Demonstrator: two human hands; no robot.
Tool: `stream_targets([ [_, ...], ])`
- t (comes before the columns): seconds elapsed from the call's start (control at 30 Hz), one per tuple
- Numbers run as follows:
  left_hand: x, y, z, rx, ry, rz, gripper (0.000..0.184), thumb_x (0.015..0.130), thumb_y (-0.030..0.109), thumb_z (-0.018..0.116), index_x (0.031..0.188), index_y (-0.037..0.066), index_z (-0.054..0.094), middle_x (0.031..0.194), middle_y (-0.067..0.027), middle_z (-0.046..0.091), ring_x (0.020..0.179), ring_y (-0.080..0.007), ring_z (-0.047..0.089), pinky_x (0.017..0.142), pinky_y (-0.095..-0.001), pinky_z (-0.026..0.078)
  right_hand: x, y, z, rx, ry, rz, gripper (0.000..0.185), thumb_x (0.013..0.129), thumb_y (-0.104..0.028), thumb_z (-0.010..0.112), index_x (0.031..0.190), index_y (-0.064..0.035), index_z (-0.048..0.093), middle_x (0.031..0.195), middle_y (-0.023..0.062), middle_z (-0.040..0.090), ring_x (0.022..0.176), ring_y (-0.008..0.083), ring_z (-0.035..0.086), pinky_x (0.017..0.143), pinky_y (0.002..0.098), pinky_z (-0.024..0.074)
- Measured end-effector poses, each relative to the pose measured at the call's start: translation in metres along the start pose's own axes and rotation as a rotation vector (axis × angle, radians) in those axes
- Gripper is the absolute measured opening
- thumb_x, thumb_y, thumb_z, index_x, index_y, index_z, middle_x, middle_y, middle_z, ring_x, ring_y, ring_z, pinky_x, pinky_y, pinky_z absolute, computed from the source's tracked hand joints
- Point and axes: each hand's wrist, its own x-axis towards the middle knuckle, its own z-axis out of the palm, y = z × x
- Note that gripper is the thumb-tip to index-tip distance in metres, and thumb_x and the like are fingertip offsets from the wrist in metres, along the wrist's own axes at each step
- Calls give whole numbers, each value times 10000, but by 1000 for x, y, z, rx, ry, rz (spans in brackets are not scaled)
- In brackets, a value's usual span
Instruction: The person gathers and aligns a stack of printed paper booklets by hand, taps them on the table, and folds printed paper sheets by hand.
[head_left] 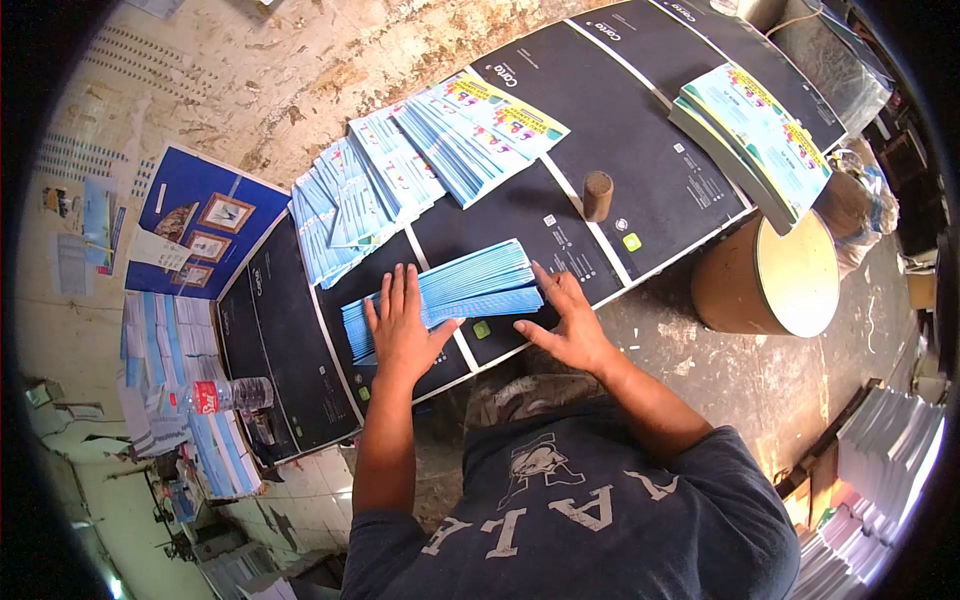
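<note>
A fanned stack of blue-edged folded sheets (470,285) lies on the black table (640,200). My left hand (402,325) rests flat on the stack's left part, its fingers spread and pointing away from me. At the right end, my right hand (568,325) touches the stack's edge with thumb and fingers apart. Beyond my hands, fanned piles of printed sheets (385,170) lie along the far edge of the table. A short brown cylinder (597,196) stands to the right of the stack.
A thick pile of printed booklets (755,135) sits at the right of the table. Below it stands a round brown drum (740,280). At the left are a blue board (190,225), a plastic bottle (235,394) and stacked papers (165,340).
</note>
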Motion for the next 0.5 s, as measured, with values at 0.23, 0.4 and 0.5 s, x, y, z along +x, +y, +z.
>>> stream_targets([
  [0.23,0,0,0,-5,1,1,1072,775,575,745,1561,51,240,1613,-165,268,1504,-333,210,1172,-624,111,1,-4,-2,-1,-15,6,837,832,-327,768,1484,29,382,1104,213,501,1037,357,513,950,412,436],
  [0.4,0,0,0,-6,2,1,1067,773,575,746,1560,55,246,1614,-161,269,1505,-332,208,1173,-622,111,3,-2,-2,-14,-26,15,864,816,-333,778,1488,27,371,1073,219,499,1018,362,515,931,417,438],
  [0.5,-1,2,-1,-6,2,0,1056,772,568,751,1555,56,262,1614,-160,269,1507,-330,201,1175,-619,107,7,0,-3,-49,-30,31,904,786,-301,808,1510,-4,356,1088,216,506,1030,347,526,932,403,443],
])
